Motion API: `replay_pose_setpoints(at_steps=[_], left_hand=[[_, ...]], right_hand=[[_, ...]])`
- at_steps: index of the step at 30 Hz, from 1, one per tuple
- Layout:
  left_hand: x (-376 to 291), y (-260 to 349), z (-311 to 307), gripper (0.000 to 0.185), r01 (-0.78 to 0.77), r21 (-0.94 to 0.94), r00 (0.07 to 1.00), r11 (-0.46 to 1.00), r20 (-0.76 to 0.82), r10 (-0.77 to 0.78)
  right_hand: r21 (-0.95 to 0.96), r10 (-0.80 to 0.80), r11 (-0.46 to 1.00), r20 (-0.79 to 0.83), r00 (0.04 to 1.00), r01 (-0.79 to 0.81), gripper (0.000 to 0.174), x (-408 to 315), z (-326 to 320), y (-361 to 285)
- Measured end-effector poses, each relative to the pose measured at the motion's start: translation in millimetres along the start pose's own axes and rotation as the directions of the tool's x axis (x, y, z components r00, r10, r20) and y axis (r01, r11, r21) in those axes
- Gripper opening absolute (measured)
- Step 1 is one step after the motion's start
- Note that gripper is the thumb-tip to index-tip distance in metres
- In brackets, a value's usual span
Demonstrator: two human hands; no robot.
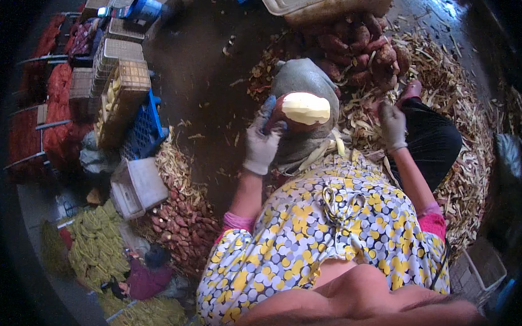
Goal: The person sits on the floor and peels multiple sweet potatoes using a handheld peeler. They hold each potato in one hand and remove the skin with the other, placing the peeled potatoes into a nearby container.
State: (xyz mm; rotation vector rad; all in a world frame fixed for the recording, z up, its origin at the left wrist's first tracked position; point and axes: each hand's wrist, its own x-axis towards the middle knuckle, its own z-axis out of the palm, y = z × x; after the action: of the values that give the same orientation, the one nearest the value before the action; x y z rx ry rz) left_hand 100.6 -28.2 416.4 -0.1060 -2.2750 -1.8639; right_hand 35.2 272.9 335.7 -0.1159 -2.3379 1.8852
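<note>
My left hand (pixel 261 141), in a pale work glove with blue-stained fingertips, grips the left end of a large red-skinned sweet potato (pixel 306 109). The upper face of this tuber is peeled to pale yellow flesh, while skin stays around its left end and lower side. Beneath it is a rounded support covered with grey cloth (pixel 305 76). My right hand (pixel 392 126), gloved too, hangs over peelings beside my dark-trousered leg (pixel 434 143). Its fingers are blurred, and whether they hold anything is unclear. A strip of peel (pixel 340 142) lies near my patterned apron (pixel 328 200).
Unpeeled sweet potatoes (pixel 360 50) are heaped ahead, below a large plastic tub (pixel 326 12). Peelings (pixel 463 170) cover the floor at right. Stacked crates (pixel 122 54), a blue crate (pixel 146 124) and a white bin (pixel 146 187) stand left. A person (pixel 149 280) is at lower left beside smaller tubers (pixel 183 229).
</note>
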Motion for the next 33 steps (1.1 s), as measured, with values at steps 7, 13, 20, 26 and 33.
replay_pose_setpoints(at_steps=[7,13,20,26,33], left_hand=[[3,-8,-26,0.059,-0.088,-0.021,0.972,0.996,0.216,0.09],[-37,10,23,0.054,0.414,-0.726,0.75,0.549,-0.069,-0.658],[6,9,22,0.044,0.204,-0.677,0.859,0.708,-0.223,-0.461],[68,-2,15,0.036,0.043,-0.511,0.987,0.858,-0.11,-0.115],[62,-16,10,0.029,0.189,-0.705,0.858,0.684,-0.219,-0.464]], right_hand=[[-0.043,-0.353,0.885,0.589,0.727,0.464,0.041,-2,8,-14],[-0.122,-0.223,0.924,0.597,0.771,0.362,0.032,-43,33,-13],[-0.251,-0.368,0.78,0.557,0.745,0.573,0.03,-10,19,-77],[-0.377,-0.49,0.658,0.444,0.751,0.652,0.035,23,26,-61],[-0.211,-0.166,0.963,0.033,0.986,0.169,0.02,37,-5,-56]])
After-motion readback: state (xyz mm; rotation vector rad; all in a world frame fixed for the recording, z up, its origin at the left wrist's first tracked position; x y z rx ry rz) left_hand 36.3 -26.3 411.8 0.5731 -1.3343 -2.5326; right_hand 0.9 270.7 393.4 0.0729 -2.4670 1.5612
